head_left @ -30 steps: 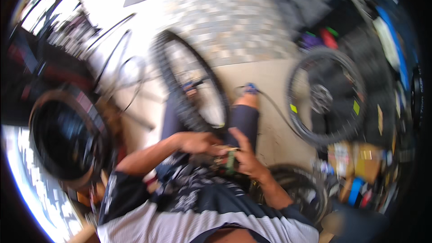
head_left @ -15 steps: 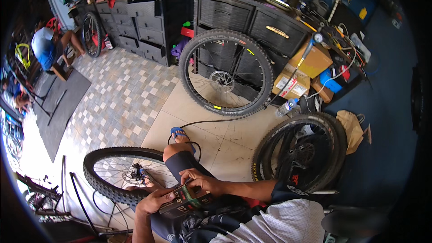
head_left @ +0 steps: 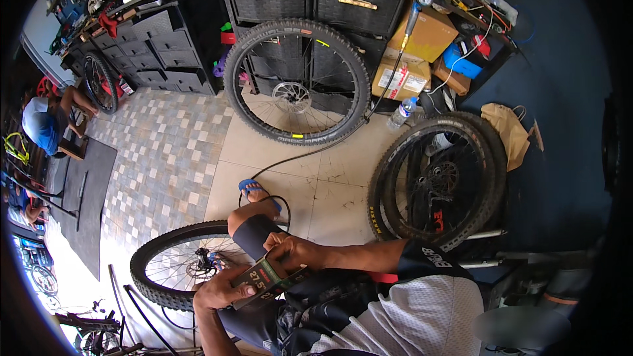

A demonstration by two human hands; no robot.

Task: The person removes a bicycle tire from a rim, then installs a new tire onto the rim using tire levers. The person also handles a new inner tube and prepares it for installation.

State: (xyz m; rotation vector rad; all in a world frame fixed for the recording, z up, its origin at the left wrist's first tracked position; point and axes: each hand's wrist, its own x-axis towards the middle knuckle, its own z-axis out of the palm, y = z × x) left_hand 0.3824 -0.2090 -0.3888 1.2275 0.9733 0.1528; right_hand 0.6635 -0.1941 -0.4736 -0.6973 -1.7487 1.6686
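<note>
Right now both hands grip a small green-and-black box (head_left: 264, 279) over the lap: left hand (head_left: 221, 292) closed under its lower end, right hand (head_left: 297, 250) pinching the top, beside the bicycle wheel (head_left: 191, 267) on the floor; judging by this, steadying the base while the top is worked seems best

Seated person, both hands on a small box — bike workshop floor.

Left hand (head_left: 217, 292) grips the lower end of a dark green box (head_left: 262, 279); right hand (head_left: 295, 250) pinches its upper end, over the lap. A spoked wheel (head_left: 181, 267) lies just beside the left hand. Another wheel (head_left: 297, 82) leans upright on black drawers (head_left: 165, 46); a third wheel (head_left: 438, 181) stands right. Black hose (head_left: 316, 151) crosses the tiles — plastic bottle (head_left: 401, 113) near cardboard boxes (head_left: 412, 59).
</note>
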